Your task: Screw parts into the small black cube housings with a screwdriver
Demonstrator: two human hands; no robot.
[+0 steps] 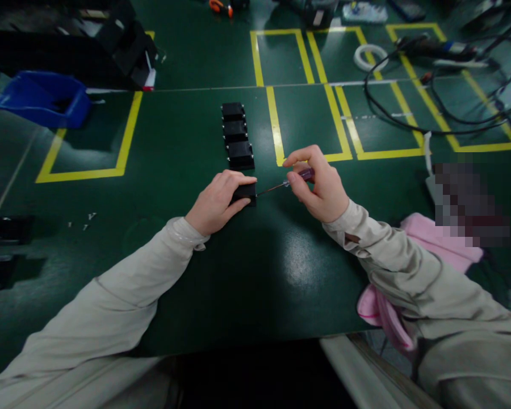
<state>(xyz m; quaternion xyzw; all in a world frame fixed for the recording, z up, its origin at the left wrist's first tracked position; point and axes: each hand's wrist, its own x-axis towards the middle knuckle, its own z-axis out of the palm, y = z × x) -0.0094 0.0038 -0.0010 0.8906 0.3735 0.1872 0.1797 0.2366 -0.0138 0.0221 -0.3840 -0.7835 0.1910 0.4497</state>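
Metal-shafted screwdriver (287,183) (tabletop (298,264) smooth, glossy)

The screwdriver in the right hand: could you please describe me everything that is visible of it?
The screwdriver has a dark purplish handle, seemingly of glossy plastic, a paler front section, and a thin, straight shaft that looks like metal. The right hand grips its handle between fingers and thumb. It slants slightly downward to the left in the picture, its tip at the right edge of the black block; whether it sits in a screw is too small to tell.
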